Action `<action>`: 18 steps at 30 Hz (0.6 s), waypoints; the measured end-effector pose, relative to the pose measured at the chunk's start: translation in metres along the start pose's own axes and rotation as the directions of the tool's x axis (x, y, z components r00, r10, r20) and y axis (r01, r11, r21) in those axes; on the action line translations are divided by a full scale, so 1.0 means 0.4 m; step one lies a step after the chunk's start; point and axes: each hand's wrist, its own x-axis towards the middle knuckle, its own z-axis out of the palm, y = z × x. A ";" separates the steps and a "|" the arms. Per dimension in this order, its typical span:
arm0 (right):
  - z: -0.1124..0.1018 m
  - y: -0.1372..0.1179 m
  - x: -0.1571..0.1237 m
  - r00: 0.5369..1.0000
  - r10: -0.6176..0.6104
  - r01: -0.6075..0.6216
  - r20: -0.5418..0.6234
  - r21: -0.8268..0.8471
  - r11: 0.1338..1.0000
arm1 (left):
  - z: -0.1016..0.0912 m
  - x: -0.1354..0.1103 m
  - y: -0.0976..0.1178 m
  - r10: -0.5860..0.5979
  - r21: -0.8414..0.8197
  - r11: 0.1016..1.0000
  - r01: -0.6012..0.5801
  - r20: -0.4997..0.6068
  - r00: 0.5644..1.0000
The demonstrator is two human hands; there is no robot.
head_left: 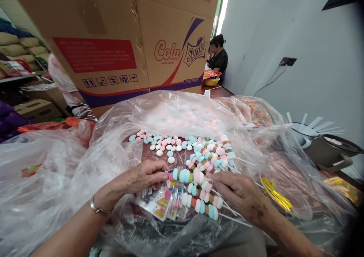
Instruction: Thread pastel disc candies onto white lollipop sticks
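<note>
My right hand is closed on the stick end of a marshmallow skewer, threaded with pink, white, blue and green pieces. The skewer lies level between my two hands. At its far tip, my left hand pinches a brightly printed plastic bag; how far the tip sits inside it I cannot tell. Below lies a stack of printed bags. Finished-looking skewers rest beside the stack, and several more are heaped behind. Loose marshmallows spread on the table beyond my left hand.
A large clear bag of marshmallows lies ahead, before a tall carton. Gold twist ties sit at right, near white sticks in a bowl and a dark lidded mug. Another person sits farther back.
</note>
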 end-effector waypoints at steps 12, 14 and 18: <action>-0.034 0.014 0.024 0.961 -0.223 0.247 0.166 -0.141 0.959 | 0.015 0.005 0.065 0.061 0.105 0.991 -0.079 0.164 0.985; -0.038 0.001 0.035 0.949 -0.196 0.236 0.245 -0.146 0.961 | 0.018 0.013 0.070 0.131 0.176 0.970 -0.169 0.206 0.970; -0.031 -0.035 0.053 0.939 -0.029 0.087 0.343 -0.155 0.984 | 0.031 0.025 0.082 0.238 0.313 0.900 -0.303 0.229 0.944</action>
